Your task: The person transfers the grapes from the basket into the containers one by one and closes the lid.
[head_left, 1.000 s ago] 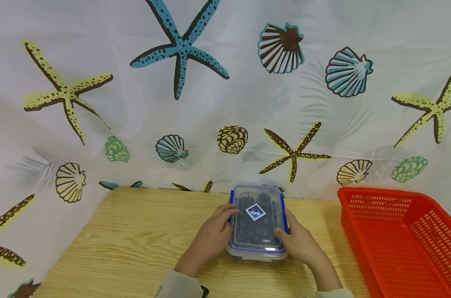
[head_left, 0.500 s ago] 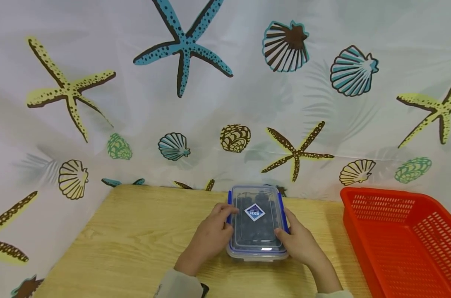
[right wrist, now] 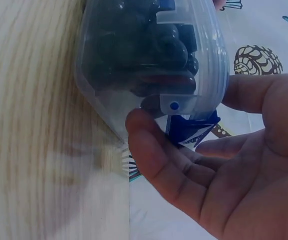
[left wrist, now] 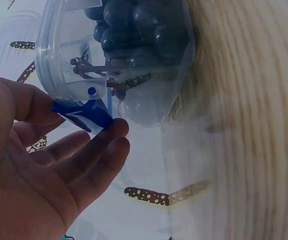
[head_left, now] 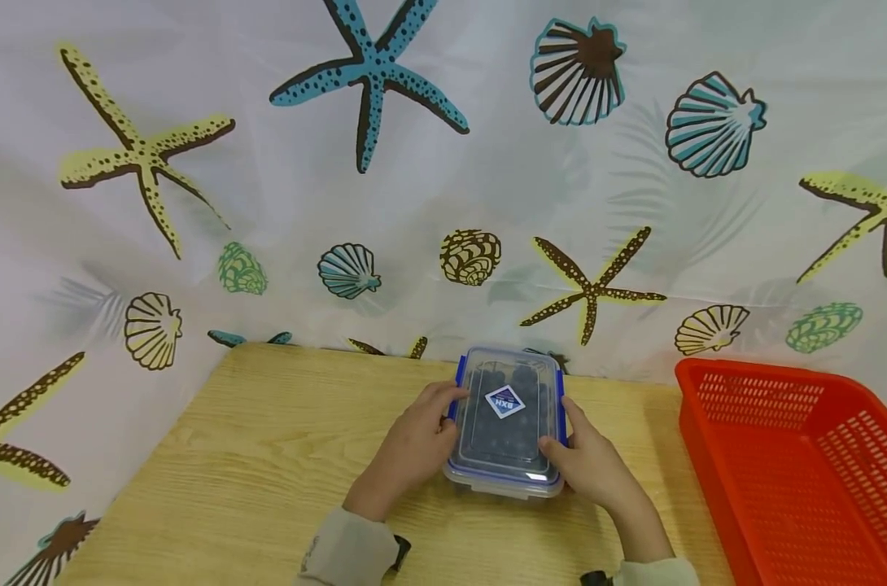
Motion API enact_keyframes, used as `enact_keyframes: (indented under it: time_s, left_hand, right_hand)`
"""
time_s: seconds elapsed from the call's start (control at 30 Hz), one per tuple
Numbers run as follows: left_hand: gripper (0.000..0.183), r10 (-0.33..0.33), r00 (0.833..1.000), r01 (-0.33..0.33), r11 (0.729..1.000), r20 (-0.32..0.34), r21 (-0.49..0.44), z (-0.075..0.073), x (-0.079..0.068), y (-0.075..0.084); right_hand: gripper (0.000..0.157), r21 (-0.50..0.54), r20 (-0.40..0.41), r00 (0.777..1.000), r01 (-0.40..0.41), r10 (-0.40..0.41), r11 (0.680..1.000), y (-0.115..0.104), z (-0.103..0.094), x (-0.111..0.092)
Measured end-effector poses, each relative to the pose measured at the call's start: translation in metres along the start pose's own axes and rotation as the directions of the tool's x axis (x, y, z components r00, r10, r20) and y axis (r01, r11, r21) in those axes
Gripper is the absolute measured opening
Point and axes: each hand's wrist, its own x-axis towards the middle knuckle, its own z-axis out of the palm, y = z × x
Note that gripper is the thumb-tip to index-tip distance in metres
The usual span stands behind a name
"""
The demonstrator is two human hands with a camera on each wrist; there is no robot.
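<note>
A clear plastic food container [head_left: 498,452] with a transparent lid, blue side latches and a diamond-shaped label stands on the wooden table. Dark, shiny round pieces [left wrist: 126,37] fill part of it. The left hand [head_left: 414,439] holds its left side, index finger over the lid's edge; in the left wrist view the fingers are around the blue latch [left wrist: 91,115]. On the opposite side the right hand [head_left: 590,460] grips the container, thumb on the lid's edge. The right wrist view has its fingers curled around the other blue latch [right wrist: 191,130] and against the container's wall.
A red perforated plastic basket [head_left: 714,480] stands on the right of the table [head_left: 268,456]. Behind the table hangs a white cloth [head_left: 414,195] printed with starfish and shells. Dark wrist straps [head_left: 402,552] show at the sleeves.
The head view has shifted slightly, so the whole scene sits a little higher. Both hands stay on the container's sides, with little visible movement.
</note>
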Motion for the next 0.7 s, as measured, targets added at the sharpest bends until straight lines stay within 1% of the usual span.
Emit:
enact_keyframes:
  time_s: [0.07, 0.2, 0.33, 0.43, 0.5, 0.57, 0.63, 0.7]
  left_hand:
    - [0.046, 0.004, 1.0, -0.004, 1.0, -0.001, 0.002, 0.001, 0.0, 0.0]
    - [0.047, 0.026, 1.0, -0.026, 1.0, -0.005, -0.003, 0.004, -0.001, 0.001]
    - [0.047, -0.002, 1.0, 0.002, 0.999, -0.012, -0.036, 0.005, -0.003, 0.001]
    - [0.045, -0.01, 1.0, 0.009, 0.999, -0.026, -0.045, 0.003, -0.006, 0.0]
    - [0.044, 0.029, 0.999, -0.03, 0.999, -0.043, -0.024, 0.001, -0.007, 0.0]
    - [0.043, 0.105, 0.992, -0.104, 0.994, -0.065, 0.025, -0.001, -0.007, 0.002]
    - [0.044, 0.194, 0.977, -0.185, 0.978, -0.093, 0.1, -0.003, -0.008, 0.004]
    - [0.047, 0.283, 0.952, -0.261, 0.949, -0.116, 0.175, -0.006, -0.01, 0.006]
  right_hand:
    - [0.077, -0.017, 0.002, 1.0, 0.002, -0.002, 1.0, 0.0, -0.001, 0.0]
    - [0.075, -0.071, -0.018, 1.0, 0.002, -0.004, 0.997, 0.001, -0.004, -0.004]
    - [0.07, -0.087, -0.038, 0.999, 0.035, -0.039, 0.996, 0.002, -0.003, -0.008]
    - [0.069, -0.081, -0.043, 0.995, 0.084, -0.087, 0.993, 0.002, -0.001, -0.009]
    - [0.071, -0.118, -0.058, 0.993, 0.098, -0.105, 0.988, 0.0, -0.001, -0.011]
    - [0.074, -0.171, -0.079, 0.99, 0.104, -0.119, 0.98, -0.002, -0.001, -0.013]
    - [0.078, -0.228, -0.1, 0.985, 0.113, -0.138, 0.967, -0.005, -0.002, -0.015]
    - [0.082, -0.278, -0.127, 0.977, 0.132, -0.172, 0.951, -0.007, -0.001, -0.018]
